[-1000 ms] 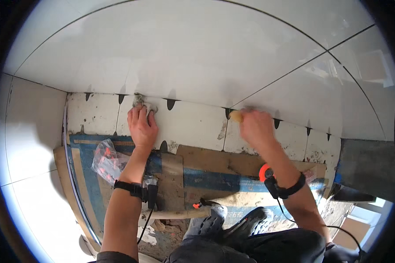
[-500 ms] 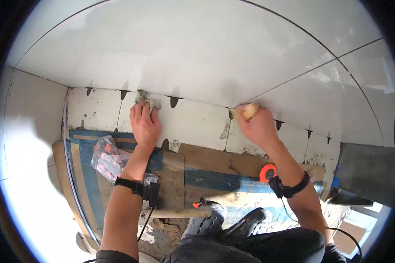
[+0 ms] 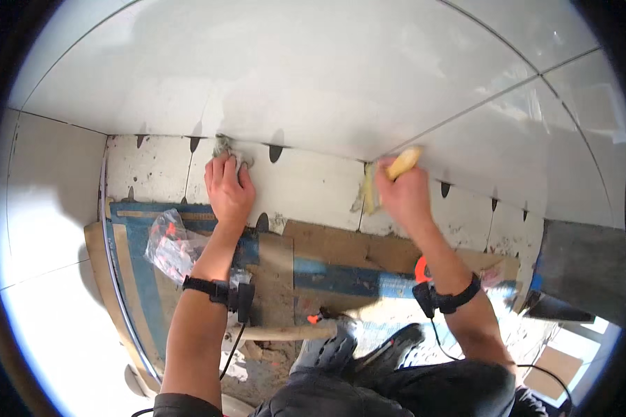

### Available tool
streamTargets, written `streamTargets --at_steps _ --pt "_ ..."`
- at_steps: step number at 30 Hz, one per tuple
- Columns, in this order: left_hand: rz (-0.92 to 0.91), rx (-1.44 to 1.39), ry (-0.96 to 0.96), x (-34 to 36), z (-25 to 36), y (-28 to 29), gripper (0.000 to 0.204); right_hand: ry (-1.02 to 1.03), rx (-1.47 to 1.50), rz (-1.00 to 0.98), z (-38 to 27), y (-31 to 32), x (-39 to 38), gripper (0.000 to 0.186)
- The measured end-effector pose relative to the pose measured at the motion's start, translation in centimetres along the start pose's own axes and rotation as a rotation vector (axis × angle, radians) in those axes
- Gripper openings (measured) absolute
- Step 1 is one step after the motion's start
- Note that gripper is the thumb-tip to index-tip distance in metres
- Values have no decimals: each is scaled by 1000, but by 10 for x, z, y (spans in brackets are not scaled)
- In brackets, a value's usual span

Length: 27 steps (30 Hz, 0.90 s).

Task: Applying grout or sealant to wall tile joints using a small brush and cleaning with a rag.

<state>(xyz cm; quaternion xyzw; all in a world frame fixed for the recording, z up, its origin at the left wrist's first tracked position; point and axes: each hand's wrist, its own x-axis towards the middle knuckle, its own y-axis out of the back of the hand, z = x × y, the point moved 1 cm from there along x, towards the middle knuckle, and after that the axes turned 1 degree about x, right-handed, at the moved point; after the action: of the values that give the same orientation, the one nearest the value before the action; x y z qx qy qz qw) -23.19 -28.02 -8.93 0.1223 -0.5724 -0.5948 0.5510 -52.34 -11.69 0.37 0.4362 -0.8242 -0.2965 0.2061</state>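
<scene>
Seen from above, a person's two bare hands work along a narrow white tiled strip (image 3: 306,184). The left hand (image 3: 228,191) presses a crumpled grey rag (image 3: 222,144) at the strip's far edge, fingers bent over it. The right hand (image 3: 407,198) has its fingers closed around a yellow-handled tool (image 3: 405,161) near a tile joint; its head is blurred. Nearer, left, lies a clear plastic bag (image 3: 170,254) with red pieces, beside the left forearm.
</scene>
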Motion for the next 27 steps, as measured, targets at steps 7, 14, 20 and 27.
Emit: streamTargets --at_steps 7,14,20,27 --pt "2 -33 -18 -7 -2 3 25 -79 -157 -20 11 -10 -13 19" --pt "22 -23 -2 5 3 1 19 -108 -66 -192 16 2 -16 15" --pt "-143 -246 -66 -16 127 -38 21 -94 47 36 2 96 -52 21" --pt "-336 -334 -325 -69 348 -109 40 -146 162 260 -7 170 -76 22"
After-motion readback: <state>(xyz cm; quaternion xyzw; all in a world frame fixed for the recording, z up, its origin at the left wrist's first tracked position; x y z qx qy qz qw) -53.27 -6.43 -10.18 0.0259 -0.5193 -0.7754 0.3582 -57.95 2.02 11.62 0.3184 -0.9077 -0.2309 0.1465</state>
